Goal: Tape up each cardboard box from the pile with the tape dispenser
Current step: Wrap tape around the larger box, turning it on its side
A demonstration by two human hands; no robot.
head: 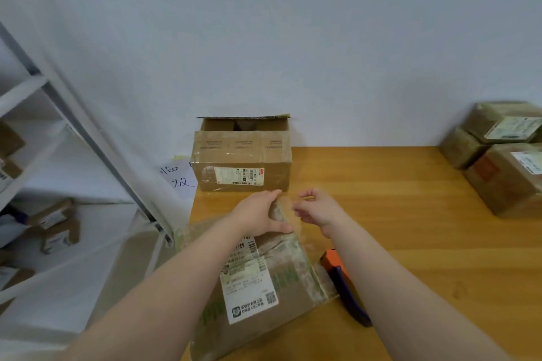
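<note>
A flat cardboard box with a white shipping label and green print lies on the wooden table in front of me. My left hand grips its far end, thumb along the top. My right hand hovers just right of that end, fingers loosely curled; it seems to pinch the edge of clear tape, though I cannot tell for sure. The orange and purple tape dispenser lies on the table beside the box, partly hidden under my right forearm.
An open-topped cardboard box stands at the table's far left edge against the wall. Three taped boxes are stacked at the far right. A white metal shelf with small parcels stands to the left, beyond the table edge.
</note>
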